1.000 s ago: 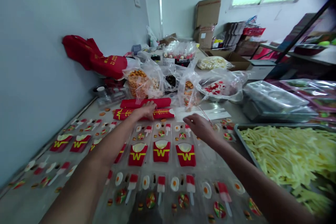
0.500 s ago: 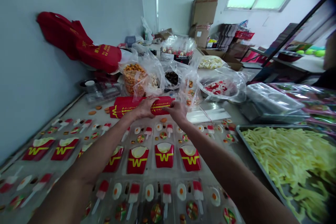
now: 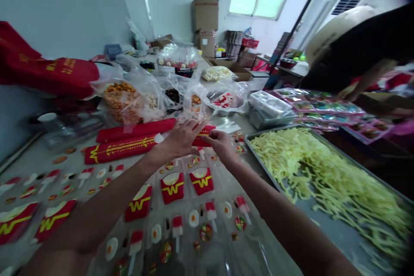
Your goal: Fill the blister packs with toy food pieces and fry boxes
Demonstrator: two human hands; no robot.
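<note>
Long overlapping rows of red fries cartons [image 3: 123, 148] with yellow marks lie across the table ahead of me. My left hand [image 3: 181, 137] reaches over the right part of these cartons, fingers stretched forward and apart, thumb on the near side. At the right end, my right hand [image 3: 220, 143] is closed, thumb and fingers pinching the edge of a red carton [image 3: 202, 133]. Below my hands are clear plastic trays; one holds a red carton with a yellow W [image 3: 172, 187], others a toy ice pop [image 3: 177, 226] and a toy fried egg [image 3: 156, 233].
A metal tray [image 3: 274, 183] of pale yellow fries-like strips stands at right. Behind the cartons are clear bags of small pieces [image 3: 121, 101] and a bowl of red-and-white pieces [image 3: 224, 100]. At far right, another person [image 3: 359, 47] leans over packed trays [image 3: 318, 101].
My view has swung to the right, bringing the other person into sight. My left hand has spread its fingers over the cartons; my right hand still pinches at their right end.
</note>
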